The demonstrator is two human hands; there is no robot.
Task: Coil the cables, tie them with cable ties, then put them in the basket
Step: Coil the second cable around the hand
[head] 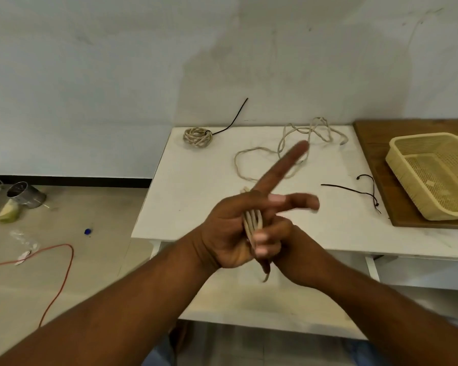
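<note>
1. Left hand (230, 233): at frame centre, forefinger stretched straight toward 1 o'clock, thumb out toward 3 o'clock, several turns of beige cable (253, 220) lying across the palm.
2. Right hand (273, 239): touching the left from the 4 o'clock side, fingers curled shut over the same turns, pinning them against the left palm.
3. A short loop of that cable pokes out under the hands toward 6 o'clock; blurred, its end unclear.
4. Loose run of the cable (283, 149) sprawls in loops on the white worktop (185, 194) at 12 to 1 o'clock of the hands; partly hidden behind the raised forefinger.
5. Finished coil (197, 137) at 11 o'clock near the worktop's far edge, round, rope-like, bound by a black tie with a long tail.
6. Spare black cable ties (365, 192) lie at 3 o'clock, thin and curved.
7. Basket (431, 173): cream plastic, perforated mesh, rectangular, on a brown wooden board (368, 143) at 2 o'clock; cut off by the right frame edge.
8. Floor at 9 o'clock: orange cord (64, 268), metal can (25, 194).
</note>
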